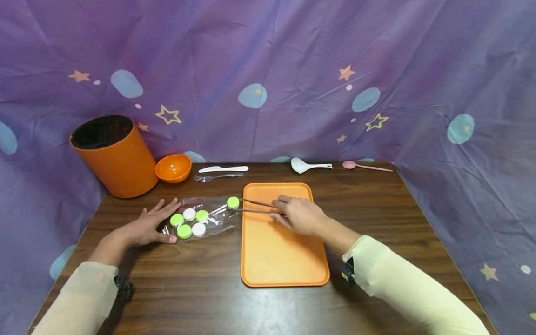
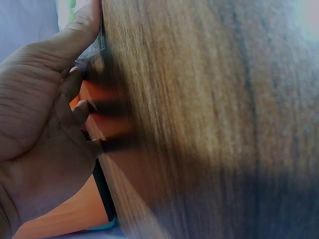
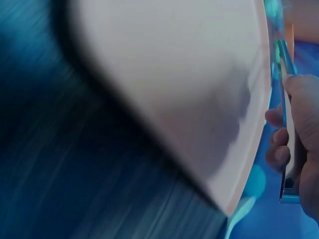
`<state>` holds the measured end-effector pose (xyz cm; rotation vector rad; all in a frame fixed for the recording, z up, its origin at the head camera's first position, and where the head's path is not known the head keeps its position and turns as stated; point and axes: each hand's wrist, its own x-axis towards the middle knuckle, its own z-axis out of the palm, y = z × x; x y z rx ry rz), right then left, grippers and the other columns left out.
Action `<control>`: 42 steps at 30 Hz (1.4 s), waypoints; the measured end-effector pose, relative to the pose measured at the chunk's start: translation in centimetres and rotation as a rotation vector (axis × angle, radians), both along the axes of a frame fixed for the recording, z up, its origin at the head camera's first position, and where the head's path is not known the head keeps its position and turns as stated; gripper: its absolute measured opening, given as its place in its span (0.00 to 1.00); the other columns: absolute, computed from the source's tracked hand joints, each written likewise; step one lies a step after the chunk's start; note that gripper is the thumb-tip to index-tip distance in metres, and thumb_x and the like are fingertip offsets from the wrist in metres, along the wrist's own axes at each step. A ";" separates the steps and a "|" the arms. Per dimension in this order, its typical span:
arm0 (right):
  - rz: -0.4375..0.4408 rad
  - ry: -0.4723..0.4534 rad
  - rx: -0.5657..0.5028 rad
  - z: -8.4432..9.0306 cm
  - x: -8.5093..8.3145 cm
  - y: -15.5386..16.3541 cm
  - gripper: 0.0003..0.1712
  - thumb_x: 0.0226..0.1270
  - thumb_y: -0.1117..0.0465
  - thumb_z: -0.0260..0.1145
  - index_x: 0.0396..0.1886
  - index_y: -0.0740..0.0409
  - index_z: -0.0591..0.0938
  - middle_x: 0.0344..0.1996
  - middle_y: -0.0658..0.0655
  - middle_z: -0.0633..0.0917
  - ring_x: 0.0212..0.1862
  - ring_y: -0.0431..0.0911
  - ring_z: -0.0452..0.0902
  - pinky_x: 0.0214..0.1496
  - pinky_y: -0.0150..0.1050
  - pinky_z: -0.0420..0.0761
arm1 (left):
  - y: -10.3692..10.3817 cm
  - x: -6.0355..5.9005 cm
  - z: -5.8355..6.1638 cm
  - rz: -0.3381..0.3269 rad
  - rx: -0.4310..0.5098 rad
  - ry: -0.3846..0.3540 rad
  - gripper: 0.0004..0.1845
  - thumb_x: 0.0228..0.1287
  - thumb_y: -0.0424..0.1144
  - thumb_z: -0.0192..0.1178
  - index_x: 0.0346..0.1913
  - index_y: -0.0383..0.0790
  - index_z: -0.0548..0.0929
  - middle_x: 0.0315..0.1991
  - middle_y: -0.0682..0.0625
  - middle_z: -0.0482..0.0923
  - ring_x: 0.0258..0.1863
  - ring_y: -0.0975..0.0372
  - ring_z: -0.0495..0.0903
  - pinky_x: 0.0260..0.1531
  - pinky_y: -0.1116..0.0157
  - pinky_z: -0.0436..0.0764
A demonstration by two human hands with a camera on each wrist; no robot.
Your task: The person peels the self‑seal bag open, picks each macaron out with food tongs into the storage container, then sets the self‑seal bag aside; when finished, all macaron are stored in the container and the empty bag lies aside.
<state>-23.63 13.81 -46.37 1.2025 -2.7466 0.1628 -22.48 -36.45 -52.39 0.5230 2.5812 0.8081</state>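
A clear plastic bag (image 1: 219,223) lies left of the orange tray (image 1: 284,265). Within its outline are three green round caps (image 1: 184,231) and two white ones (image 1: 198,229). With fingers spread, my left hand (image 1: 146,227) rests at the bag's left end; the thumb touches its near edge. My right hand (image 1: 301,215) grips metal tongs (image 3: 294,164) above the tray. Between the tong tips, at the bag's right end, is another green cap (image 1: 232,202). Whether it is inside or outside the plastic, I cannot tell.
Behind the left hand stand a large orange cylindrical holder (image 1: 121,163) and an orange bowl (image 1: 173,168). Along the back edge lie a white knife (image 1: 224,169), a clear fork (image 1: 217,177), a white ladle (image 1: 299,165) and a pink spoon (image 1: 349,164). A purple cloth (image 1: 217,56) hangs behind.
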 end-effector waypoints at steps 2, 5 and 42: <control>-0.014 0.008 -0.012 -0.1 -0.1 0.7 0.20 0.85 0.46 0.66 0.61 0.54 0.89 0.42 0.51 0.87 0.33 0.43 0.83 0.33 0.45 0.87 | -0.1 0.1 -0.1 -0.002 -0.003 0.004 0.66 0.57 0.73 0.76 0.92 0.55 0.53 0.93 0.39 0.40 0.89 0.29 0.30 0.74 0.16 0.26; -0.035 0.018 -0.025 -0.5 -0.3 1.7 0.19 0.84 0.47 0.67 0.59 0.55 0.89 0.40 0.51 0.86 0.31 0.43 0.81 0.33 0.46 0.87 | -0.1 0.6 0.1 0.001 0.007 0.005 0.65 0.58 0.70 0.77 0.92 0.54 0.54 0.93 0.39 0.40 0.89 0.29 0.31 0.74 0.17 0.26; -0.108 0.054 -0.053 -0.7 -1.5 4.7 0.17 0.81 0.48 0.71 0.57 0.55 0.89 0.41 0.54 0.86 0.30 0.48 0.83 0.30 0.50 0.87 | 1.6 1.6 2.5 -0.007 0.020 0.015 0.63 0.62 0.69 0.74 0.92 0.52 0.53 0.92 0.38 0.40 0.89 0.30 0.31 0.74 0.16 0.27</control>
